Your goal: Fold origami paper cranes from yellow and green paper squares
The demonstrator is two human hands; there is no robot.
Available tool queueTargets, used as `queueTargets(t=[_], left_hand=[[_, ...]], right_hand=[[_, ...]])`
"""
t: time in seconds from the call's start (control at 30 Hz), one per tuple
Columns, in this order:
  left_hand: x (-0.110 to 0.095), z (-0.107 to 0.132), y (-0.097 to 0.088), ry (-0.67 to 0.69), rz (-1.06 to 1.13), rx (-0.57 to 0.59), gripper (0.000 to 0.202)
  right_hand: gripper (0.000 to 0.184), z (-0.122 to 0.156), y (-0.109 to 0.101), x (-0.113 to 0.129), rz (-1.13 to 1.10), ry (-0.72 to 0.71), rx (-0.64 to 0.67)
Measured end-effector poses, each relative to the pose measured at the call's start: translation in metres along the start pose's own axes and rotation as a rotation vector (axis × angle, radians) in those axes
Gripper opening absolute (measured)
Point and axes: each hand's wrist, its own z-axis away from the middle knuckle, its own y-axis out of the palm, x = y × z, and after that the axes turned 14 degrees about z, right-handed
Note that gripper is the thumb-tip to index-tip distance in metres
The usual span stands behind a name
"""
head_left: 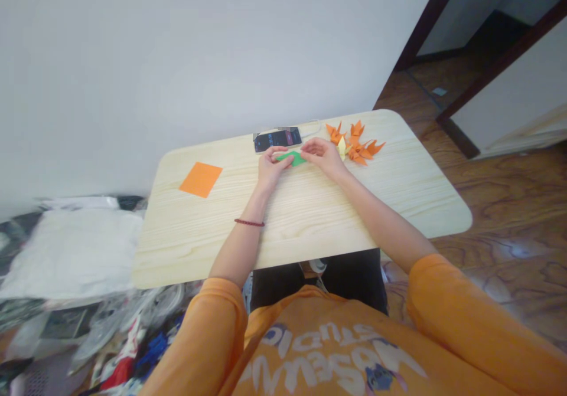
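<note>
Between my hands is a small folded piece of green paper [295, 159], held just above or on the table; I cannot tell which. My left hand [271, 168] pinches its left end, with the thumb lying along the near side. At its right end, the fingertips of my right hand [322, 155] close on the paper's edge. Part of the green paper is hidden behind my fingers. Beside my right hand sits a group of folded orange paper figures [359, 148] with a pale yellow one [341, 147] among them.
A phone [277, 140] with a lit screen and a white cable lies behind my hands. A square sheet of orange paper [201, 179] lies on the left of the light wooden table [305, 231]. White wall stands behind; bags and clutter [88, 313] fill the floor at left.
</note>
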Motion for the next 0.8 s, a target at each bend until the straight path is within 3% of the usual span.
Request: queueTargets(t=[0.4,0.6,0.8], left_hand=[[-0.0013,0.0063,0.0072,0.009,0.039,0.052,0.041],[-0.0016,0.0059,0.0083,-0.002,0.049,0.06,0.04],[-0.0018,0.007,0.0093,0.066,0.061,0.036,0.042]], right_hand=[[0.023,0.0044,-0.0008,0.0031,0.078,-0.145,-0.027],[0.024,0.0043,0.0001,0.0032,0.084,-0.134,-0.014],[0.02,0.0047,-0.0012,0.0008,0.189,-0.193,-0.033]])
